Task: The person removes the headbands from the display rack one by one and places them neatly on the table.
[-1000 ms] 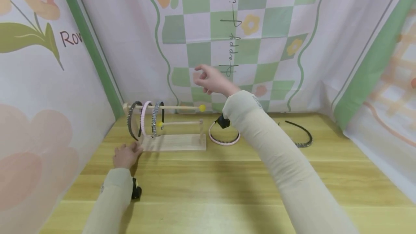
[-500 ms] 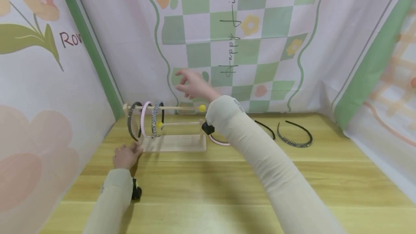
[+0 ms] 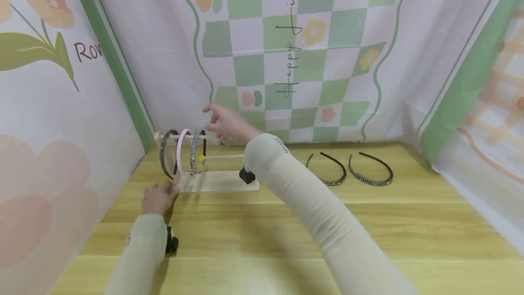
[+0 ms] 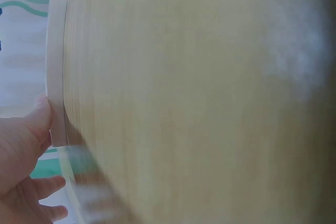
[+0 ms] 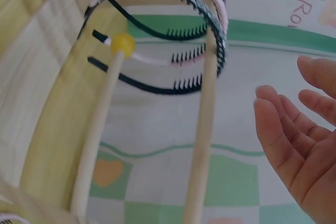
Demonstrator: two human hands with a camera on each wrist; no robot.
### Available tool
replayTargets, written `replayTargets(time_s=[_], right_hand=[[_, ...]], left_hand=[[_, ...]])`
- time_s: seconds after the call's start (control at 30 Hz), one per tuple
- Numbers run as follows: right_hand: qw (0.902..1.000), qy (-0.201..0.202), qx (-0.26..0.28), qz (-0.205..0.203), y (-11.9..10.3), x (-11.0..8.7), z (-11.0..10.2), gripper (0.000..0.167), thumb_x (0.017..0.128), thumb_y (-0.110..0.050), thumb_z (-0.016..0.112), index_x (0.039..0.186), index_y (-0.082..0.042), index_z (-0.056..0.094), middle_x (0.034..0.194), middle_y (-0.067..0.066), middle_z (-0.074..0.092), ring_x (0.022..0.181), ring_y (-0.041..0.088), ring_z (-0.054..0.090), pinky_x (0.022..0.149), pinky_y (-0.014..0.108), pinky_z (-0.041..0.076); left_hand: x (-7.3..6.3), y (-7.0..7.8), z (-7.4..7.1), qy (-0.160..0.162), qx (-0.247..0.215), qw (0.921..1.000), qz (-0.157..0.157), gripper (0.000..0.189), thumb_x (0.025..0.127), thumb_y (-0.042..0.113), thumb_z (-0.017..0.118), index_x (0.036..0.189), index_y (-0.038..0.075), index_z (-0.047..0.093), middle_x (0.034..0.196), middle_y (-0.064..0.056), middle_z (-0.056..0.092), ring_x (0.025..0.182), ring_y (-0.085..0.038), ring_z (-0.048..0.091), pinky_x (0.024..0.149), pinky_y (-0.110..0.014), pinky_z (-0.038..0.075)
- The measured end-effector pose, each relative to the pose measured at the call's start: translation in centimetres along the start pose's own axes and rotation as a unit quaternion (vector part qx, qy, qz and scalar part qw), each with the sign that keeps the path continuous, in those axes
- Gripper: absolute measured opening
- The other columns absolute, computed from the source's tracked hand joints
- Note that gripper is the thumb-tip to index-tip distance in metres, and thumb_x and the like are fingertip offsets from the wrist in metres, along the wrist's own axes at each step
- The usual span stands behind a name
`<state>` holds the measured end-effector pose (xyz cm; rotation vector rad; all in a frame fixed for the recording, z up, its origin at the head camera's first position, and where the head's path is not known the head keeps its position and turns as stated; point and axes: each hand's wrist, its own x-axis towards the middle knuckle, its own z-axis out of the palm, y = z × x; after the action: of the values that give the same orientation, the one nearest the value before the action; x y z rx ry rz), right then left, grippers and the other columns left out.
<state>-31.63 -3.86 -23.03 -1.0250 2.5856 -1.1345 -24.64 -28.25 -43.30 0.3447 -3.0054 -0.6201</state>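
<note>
Green-and-white checked cloth hangs at twelve o'clock, counting from where the person sits or stands, behind a wood-grain table. At eleven o'clock stands a wooden rack, with three headbands over its upper bar: a dark headband leftmost, then a pink headband, then a silver headband. Towards one o'clock lie a loose headband and, farther right, a second loose headband. At ten o'clock the left hand holds the rack's near corner, thumb along the wooden edge, other fingers loosely spread. The right hand hovers just above the upper bar, thumb well apart from half-bent fingers, with nothing in its grasp. For this reach, which seems aimed at the silver headband, keep the left thumb firm so the base cannot skid. Best to lower the fingers either side of the band's top, pinch lightly, and work along the bar, so the comb teeth neither scrape the wood nor tug the pink neighbour; mind the yellow knob close to the band's ends.
</note>
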Motion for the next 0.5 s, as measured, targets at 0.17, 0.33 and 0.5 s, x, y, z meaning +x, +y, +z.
replayTargets(time_s=[0.17,0.33,0.5], right_hand=[[0.9999,0.000,0.014,-0.005,0.0,0.4,1.5,0.049,0.092,-0.018,0.058,0.136,-0.013,0.038,0.094,0.007,0.056,0.073,0.023,0.059,0.060,0.029,0.052],[0.9993,0.008,0.036,0.005,0.2,0.5,2.8,0.049,0.090,-0.018,0.060,0.134,-0.012,0.040,0.089,0.007,0.057,0.076,0.028,0.060,0.062,0.032,0.052],[0.9977,0.017,0.062,0.022,0.4,0.7,4.2,0.049,0.090,-0.018,0.062,0.133,-0.013,0.039,0.094,0.012,0.060,0.072,0.024,0.059,0.060,0.032,0.053]], left_hand=[[0.0,-0.2,0.2,0.001,-0.002,1.0000,0.001,0.059,0.094,0.045,0.044,0.136,0.003,0.041,0.133,-0.037,0.030,0.116,-0.055,0.026,0.088,-0.065,0.030],[0.0,0.0,0.0,0.000,-0.002,1.0000,0.004,0.058,0.095,0.044,0.045,0.136,0.003,0.041,0.132,-0.037,0.031,0.115,-0.055,0.027,0.087,-0.065,0.030],[0.0,0.0,0.0,-0.005,0.002,1.0000,0.001,0.058,0.095,0.043,0.044,0.137,0.003,0.040,0.132,-0.037,0.031,0.115,-0.054,0.027,0.087,-0.065,0.031]])
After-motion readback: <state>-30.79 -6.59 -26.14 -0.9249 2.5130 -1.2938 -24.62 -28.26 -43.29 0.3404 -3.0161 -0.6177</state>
